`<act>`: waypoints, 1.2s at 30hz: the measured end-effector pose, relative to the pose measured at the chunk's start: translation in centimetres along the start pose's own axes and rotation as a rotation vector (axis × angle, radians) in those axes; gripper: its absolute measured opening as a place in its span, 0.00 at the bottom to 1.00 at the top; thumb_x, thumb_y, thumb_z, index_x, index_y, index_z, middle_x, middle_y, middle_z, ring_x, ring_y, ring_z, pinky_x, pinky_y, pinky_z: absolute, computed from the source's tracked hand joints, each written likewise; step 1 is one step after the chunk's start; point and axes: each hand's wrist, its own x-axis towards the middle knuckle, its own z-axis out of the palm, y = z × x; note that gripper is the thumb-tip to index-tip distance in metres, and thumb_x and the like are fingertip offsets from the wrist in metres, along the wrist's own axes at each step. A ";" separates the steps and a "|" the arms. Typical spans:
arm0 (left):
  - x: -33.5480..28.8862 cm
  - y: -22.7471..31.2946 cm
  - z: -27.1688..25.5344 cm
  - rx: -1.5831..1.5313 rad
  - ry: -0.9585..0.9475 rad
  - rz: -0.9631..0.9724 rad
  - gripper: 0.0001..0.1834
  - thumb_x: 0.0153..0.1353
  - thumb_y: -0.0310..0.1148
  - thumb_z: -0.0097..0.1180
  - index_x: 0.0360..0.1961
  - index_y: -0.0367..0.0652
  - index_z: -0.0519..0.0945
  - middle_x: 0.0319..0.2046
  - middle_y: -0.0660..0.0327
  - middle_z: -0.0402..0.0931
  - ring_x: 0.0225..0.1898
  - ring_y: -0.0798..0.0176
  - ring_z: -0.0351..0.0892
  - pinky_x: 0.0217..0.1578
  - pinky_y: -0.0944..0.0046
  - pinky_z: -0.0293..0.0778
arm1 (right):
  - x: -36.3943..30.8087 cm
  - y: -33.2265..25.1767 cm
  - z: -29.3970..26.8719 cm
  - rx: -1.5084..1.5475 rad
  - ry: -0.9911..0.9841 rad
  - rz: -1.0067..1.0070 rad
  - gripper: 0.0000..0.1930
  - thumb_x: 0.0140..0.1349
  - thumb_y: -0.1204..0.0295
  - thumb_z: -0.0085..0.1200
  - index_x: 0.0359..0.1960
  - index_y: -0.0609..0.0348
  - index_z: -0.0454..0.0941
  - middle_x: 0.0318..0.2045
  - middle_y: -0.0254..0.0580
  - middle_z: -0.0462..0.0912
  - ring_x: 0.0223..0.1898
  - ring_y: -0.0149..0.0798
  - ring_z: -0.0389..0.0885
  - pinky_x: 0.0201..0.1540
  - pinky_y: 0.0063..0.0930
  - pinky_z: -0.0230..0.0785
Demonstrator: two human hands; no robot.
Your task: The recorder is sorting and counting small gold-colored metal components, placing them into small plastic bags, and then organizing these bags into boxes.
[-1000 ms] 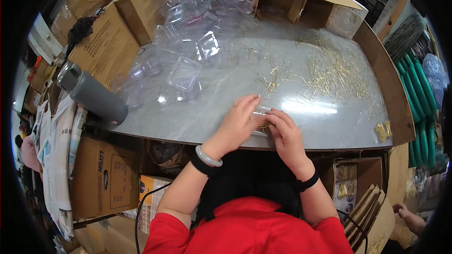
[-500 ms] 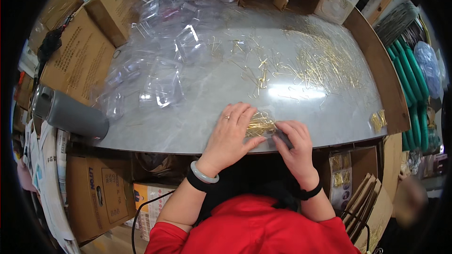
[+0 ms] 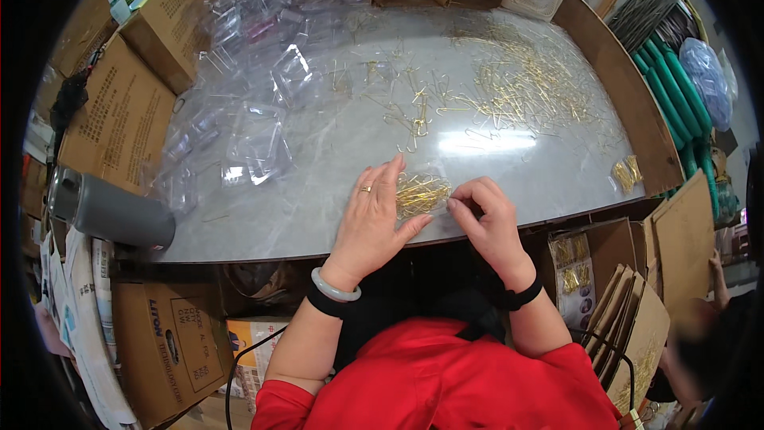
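Note:
A bundle of gold-coloured wire hooks point(image 3: 422, 193) lies in what looks like a clear plastic case near the table's front edge. Along its left side rests my left hand point(image 3: 368, 211), fingers stretched out and the thumb at the bundle's lower edge. My right hand point(image 3: 487, 213) pinches the right edge of the clear case point(image 3: 443, 201) between thumb and curled index finger; the fingertips partly hide that edge. Beyond them, many loose gold hooks point(image 3: 529, 84) are scattered over the grey table point(image 3: 318, 159).
Clear plastic cases point(image 3: 259, 143) are heaped at the left. A grey bottle point(image 3: 119, 211) lies at the left front edge. A small filled pack point(image 3: 627, 173) sits at the right, inside a cardboard wall point(image 3: 621, 95). At the lower right, a person holds a cardboard sheet point(image 3: 683, 243).
My right hand has opened its pinch slightly and shifted to the case's right edge. The whole view has shifted a little. At the right, a person with a cardboard sheet has come into view.

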 end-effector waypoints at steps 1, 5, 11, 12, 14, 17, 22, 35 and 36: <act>-0.1 -0.1 0.0 0.016 -0.009 -0.002 0.45 0.60 0.47 0.67 0.70 0.36 0.60 0.63 0.46 0.69 0.66 0.40 0.64 0.69 0.46 0.59 | 0.1 0.2 -0.1 0.000 0.002 -0.001 0.08 0.60 0.76 0.64 0.38 0.64 0.79 0.32 0.44 0.79 0.33 0.40 0.79 0.36 0.31 0.72; -0.3 0.0 -0.4 0.099 -0.022 0.035 0.41 0.59 0.46 0.68 0.67 0.36 0.64 0.63 0.46 0.68 0.66 0.40 0.65 0.69 0.46 0.58 | 0.3 1.3 -1.4 0.297 -0.116 0.215 0.04 0.63 0.75 0.59 0.35 0.63 0.79 0.29 0.34 0.78 0.33 0.30 0.76 0.36 0.26 0.68; 0.1 0.3 0.1 0.035 -0.052 0.051 0.38 0.59 0.41 0.68 0.65 0.37 0.66 0.61 0.46 0.69 0.65 0.40 0.66 0.67 0.47 0.61 | 1.8 0.7 -3.1 0.455 -0.289 0.378 0.05 0.64 0.72 0.57 0.32 0.60 0.80 0.27 0.25 0.75 0.32 0.23 0.71 0.37 0.19 0.63; 0.3 0.4 0.1 0.005 -0.069 0.080 0.38 0.59 0.41 0.68 0.65 0.37 0.66 0.61 0.46 0.69 0.65 0.40 0.66 0.67 0.47 0.61 | 1.9 0.9 -2.1 0.331 -0.246 0.239 0.06 0.64 0.72 0.58 0.34 0.63 0.80 0.27 0.30 0.77 0.34 0.26 0.74 0.38 0.24 0.68; 0.2 0.4 -0.3 -0.033 -0.108 -0.053 0.37 0.58 0.38 0.67 0.64 0.34 0.66 0.61 0.45 0.69 0.65 0.40 0.66 0.67 0.47 0.60 | 1.6 1.6 0.8 -0.007 0.004 -0.019 0.06 0.62 0.74 0.62 0.38 0.62 0.82 0.32 0.47 0.82 0.34 0.43 0.82 0.38 0.35 0.74; -0.3 -0.5 -0.3 0.010 -0.103 -0.074 0.39 0.58 0.36 0.67 0.67 0.35 0.64 0.62 0.43 0.68 0.65 0.39 0.66 0.66 0.48 0.62 | 1.0 0.8 2.2 -0.028 0.140 -0.076 0.05 0.64 0.71 0.59 0.39 0.58 0.81 0.34 0.50 0.79 0.37 0.58 0.80 0.38 0.46 0.74; 0.4 0.2 -0.2 0.005 -0.104 -0.058 0.40 0.60 0.37 0.66 0.69 0.35 0.62 0.64 0.43 0.67 0.65 0.40 0.66 0.65 0.48 0.62 | 0.8 1.4 2.6 -0.062 0.235 -0.094 0.07 0.64 0.75 0.59 0.43 0.57 0.80 0.36 0.47 0.79 0.36 0.54 0.81 0.37 0.41 0.74; 0.3 0.6 -0.4 0.130 -0.084 -0.010 0.39 0.59 0.40 0.67 0.68 0.37 0.65 0.61 0.46 0.63 0.62 0.41 0.65 0.63 0.46 0.64 | 1.8 0.4 2.0 -0.131 0.080 -0.105 0.05 0.65 0.74 0.57 0.41 0.56 0.79 0.37 0.47 0.78 0.36 0.54 0.82 0.37 0.42 0.76; 0.2 0.6 -0.3 0.112 -0.073 -0.007 0.41 0.59 0.41 0.67 0.69 0.37 0.64 0.60 0.46 0.64 0.62 0.41 0.65 0.63 0.46 0.64 | 2.2 0.5 1.7 -0.083 0.113 -0.083 0.05 0.65 0.75 0.58 0.41 0.57 0.81 0.37 0.46 0.79 0.33 0.50 0.82 0.36 0.39 0.75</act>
